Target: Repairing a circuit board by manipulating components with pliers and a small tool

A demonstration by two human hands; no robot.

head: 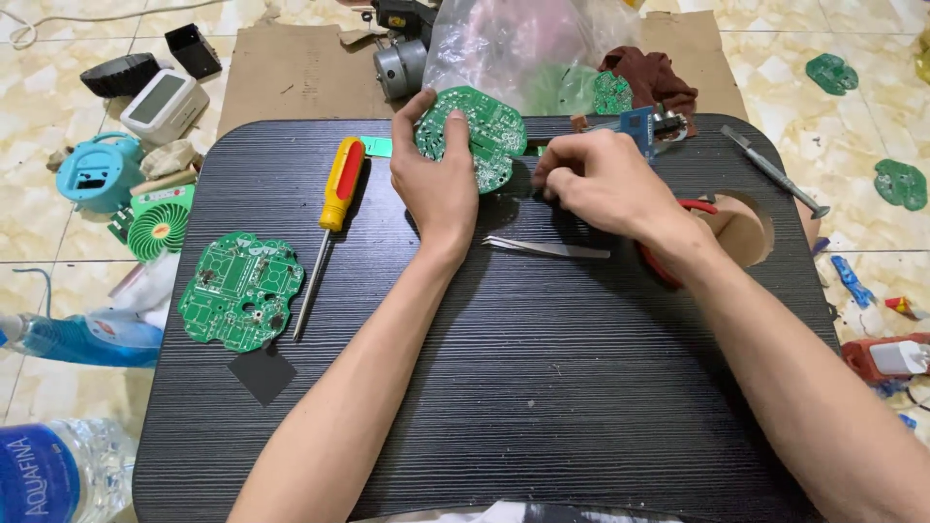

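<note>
floor: glossy beige marble-look tiles [58, 242] | furniture: low black woodgrain table [542, 387] | light: bright, even

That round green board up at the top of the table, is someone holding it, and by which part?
Yes. The left hand grips the green circuit board by its left edge, thumb on its face. The right hand is at its right edge; whether its fingers hold anything cannot be told.

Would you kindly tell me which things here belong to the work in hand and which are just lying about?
In hand:
left hand
right hand
round green circuit board

Lying about:
yellow screwdriver
tweezers
second green circuit board
small green fan
</note>
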